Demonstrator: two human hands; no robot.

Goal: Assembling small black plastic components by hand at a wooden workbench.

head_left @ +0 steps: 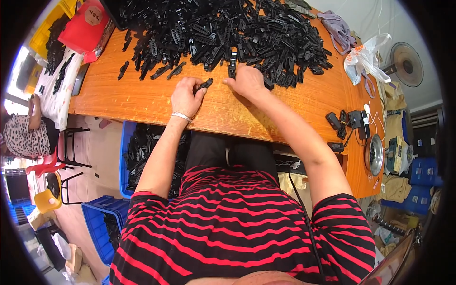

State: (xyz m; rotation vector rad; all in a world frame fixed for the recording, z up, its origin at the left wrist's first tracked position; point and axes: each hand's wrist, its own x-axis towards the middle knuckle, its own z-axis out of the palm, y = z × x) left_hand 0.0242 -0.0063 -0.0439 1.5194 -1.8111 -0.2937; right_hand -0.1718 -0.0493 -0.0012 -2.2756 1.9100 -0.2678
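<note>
My left hand is closed on a small black plastic clip just above the wooden tabletop. At the near edge of a big heap of black plastic clips is my right hand. Its thumb stands apart from the other fingers, which are partly hidden. A black clip with shiny metal bits lies beside those fingers, and the hand does not appear to grip it. A few loose clips lie on the wood left of the heap.
A blue crate full of black parts stands below the table edge, with another blue crate farther left. Power adapters and a metal bowl sit at the right. A red bag stands far left; a person sits beyond.
</note>
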